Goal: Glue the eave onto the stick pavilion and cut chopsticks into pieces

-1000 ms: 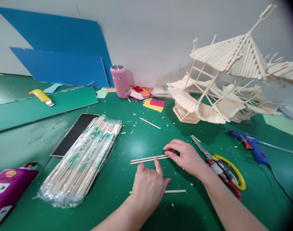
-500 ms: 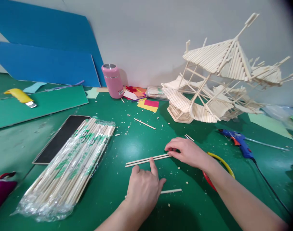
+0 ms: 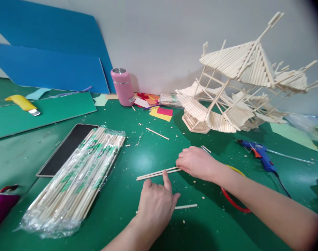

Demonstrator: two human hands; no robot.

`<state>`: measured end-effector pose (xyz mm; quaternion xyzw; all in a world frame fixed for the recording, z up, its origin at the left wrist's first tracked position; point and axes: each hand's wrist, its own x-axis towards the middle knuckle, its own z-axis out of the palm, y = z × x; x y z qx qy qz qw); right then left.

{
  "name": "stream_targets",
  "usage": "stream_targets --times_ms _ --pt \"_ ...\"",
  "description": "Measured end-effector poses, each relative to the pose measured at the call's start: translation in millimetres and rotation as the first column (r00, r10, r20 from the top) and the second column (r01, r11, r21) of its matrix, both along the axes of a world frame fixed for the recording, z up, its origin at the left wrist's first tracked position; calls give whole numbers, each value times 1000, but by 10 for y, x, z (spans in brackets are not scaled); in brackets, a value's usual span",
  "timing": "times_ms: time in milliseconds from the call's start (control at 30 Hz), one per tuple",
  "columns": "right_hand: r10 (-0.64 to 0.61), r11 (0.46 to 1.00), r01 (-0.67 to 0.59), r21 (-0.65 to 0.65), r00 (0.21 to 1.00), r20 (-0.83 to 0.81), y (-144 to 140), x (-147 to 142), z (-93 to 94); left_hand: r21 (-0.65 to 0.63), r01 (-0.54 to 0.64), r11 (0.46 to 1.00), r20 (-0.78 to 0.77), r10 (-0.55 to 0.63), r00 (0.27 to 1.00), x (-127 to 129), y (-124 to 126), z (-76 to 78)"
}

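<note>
Right hand (image 3: 192,162), near the center of the frame, is narrow: its knuckles have rolled over the right ends of two thin wooden sticks (image 3: 152,175), hiding the fingertips, so I cannot tell whether it pinches one or both. Half a second ago thumb and fingers showed apart there. Left hand (image 3: 157,200), lower center, grips nothing visible; its extended index finger rests on the pair as before. Since then the sticks' left ends have drawn together, while a slim gap shows toward the right, so their alignment seems to be under adjustment rather than settled.

Beneath the left hand, a third stick (image 3: 186,206) lies on the green table (image 3: 138,153). Farther out, a red tool handle (image 3: 233,205) shows below the right forearm, a blue hot glue gun (image 3: 262,157) lies at right, plastic-wrapped chopsticks (image 3: 77,181) fill the lower left, and a wooden-stick pagoda model (image 3: 233,62) stands upper right
</note>
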<state>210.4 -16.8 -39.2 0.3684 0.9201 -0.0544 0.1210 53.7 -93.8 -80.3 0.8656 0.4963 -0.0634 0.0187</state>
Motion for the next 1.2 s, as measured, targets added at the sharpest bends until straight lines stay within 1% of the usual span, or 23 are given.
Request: stream_targets --times_ms 333,733,900,1033,1133,1200 --pt "10 1000 -10 7 999 39 -8 -39 12 14 15 1000 -14 -15 1000 -12 -26 -35" --pt "-20 999 20 -28 1000 15 7 -20 12 23 31 999 8 -31 999 -19 -18 0" --pt "-28 999 28 -34 1000 2 4 -11 7 61 40 997 20 -41 999 -22 -19 -30" --pt "-33 999 32 -30 999 -2 -1 -6 0 118 77 990 -10 -76 997 -55 6 -76" --pt "-28 999 28 -27 1000 -3 1 -3 -7 123 128 984 -23 -126 992 -89 42 -73" --pt "-23 999 23 -26 1000 -4 4 -1 -11 118 135 984 0 -135 991 -102 64 -57"
